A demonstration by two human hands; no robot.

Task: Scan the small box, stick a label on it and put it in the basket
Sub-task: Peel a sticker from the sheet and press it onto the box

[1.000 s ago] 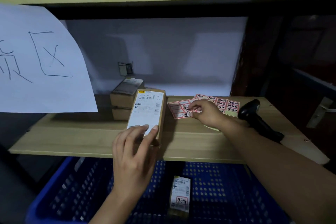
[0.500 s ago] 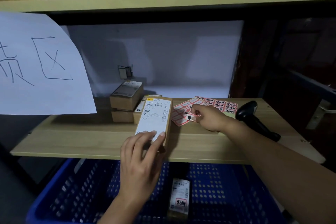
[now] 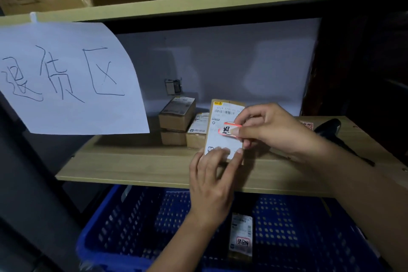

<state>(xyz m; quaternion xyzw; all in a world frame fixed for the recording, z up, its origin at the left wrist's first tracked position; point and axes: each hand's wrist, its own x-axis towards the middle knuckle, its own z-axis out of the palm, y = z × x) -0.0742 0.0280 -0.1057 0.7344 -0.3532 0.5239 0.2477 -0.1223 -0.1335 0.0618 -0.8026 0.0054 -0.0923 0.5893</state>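
Below the wooden shelf (image 3: 136,168), a blue basket (image 3: 132,227) holds one parcel (image 3: 240,236) bearing a red-framed sticker. On the shelf's front edge the left hand (image 3: 212,185) grips the small box (image 3: 223,137) upright by its lower end. The right hand (image 3: 271,130) pinches a red label (image 3: 228,130) against the box's white shipping slip. Behind the box sit three stacked cartons (image 3: 176,117); right of it lies a black scanner (image 3: 329,128). A paper sign (image 3: 66,77) with handwritten Chinese characters hangs from the upper shelf.
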